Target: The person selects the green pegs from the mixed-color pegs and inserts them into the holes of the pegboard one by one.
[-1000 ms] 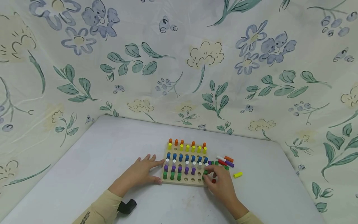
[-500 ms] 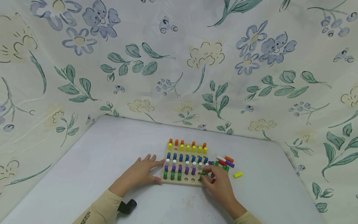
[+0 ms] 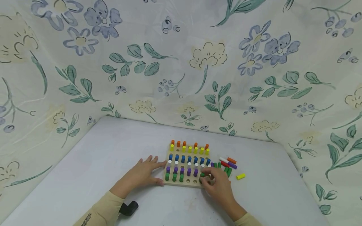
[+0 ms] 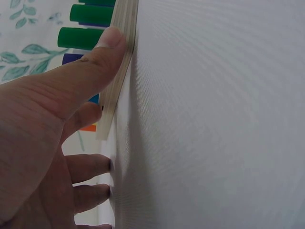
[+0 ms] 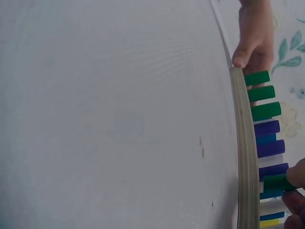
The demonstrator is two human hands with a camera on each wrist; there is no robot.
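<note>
A wooden pegboard [image 3: 184, 184] stands on the table with rows of orange, yellow, blue, white, purple and green pegs upright in it. My right hand [image 3: 222, 185] pinches a green peg [image 5: 275, 183] between thumb and finger, over the front row near the board's right end. In the right wrist view, this peg's lower end sits close over the board. My left hand [image 3: 145, 173] lies spread at the board's left side, thumb and index finger touching its edge. Three green pegs [image 4: 80, 38] stand at the left end of the front row, with open holes to their right.
Loose pegs lie right of the board: white, orange [image 3: 231, 160], red, purple [image 3: 232, 165], several green [image 3: 229, 172] and one yellow [image 3: 240, 176]. A black curved object [image 3: 130, 208] sits beside the left sleeve [image 3: 99, 208]. A floral cloth [image 3: 181, 78] hangs behind the white table [image 3: 127, 135].
My right hand has moved left with the green peg, from the board's right end to over a front-row hole, and the peg is lower. My left hand has stayed put.
</note>
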